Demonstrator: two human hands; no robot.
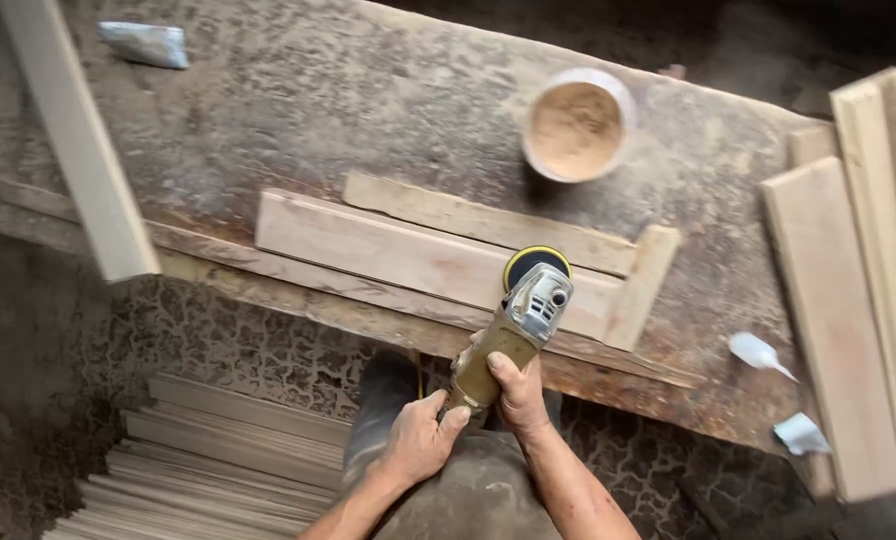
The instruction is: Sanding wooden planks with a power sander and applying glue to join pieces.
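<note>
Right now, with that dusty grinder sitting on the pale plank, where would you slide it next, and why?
Probably leftward along the pale wooden plank. Both hands, left hand and right hand, grip the dust-coated angle grinder, whose round sanding disc sits near the plank's right end, so most of its face lies to the left. A short wooden stop block closes off the right.

2 hands around a sander on a plank.

Sander on board, bowl behind, plank stack right.
</note>
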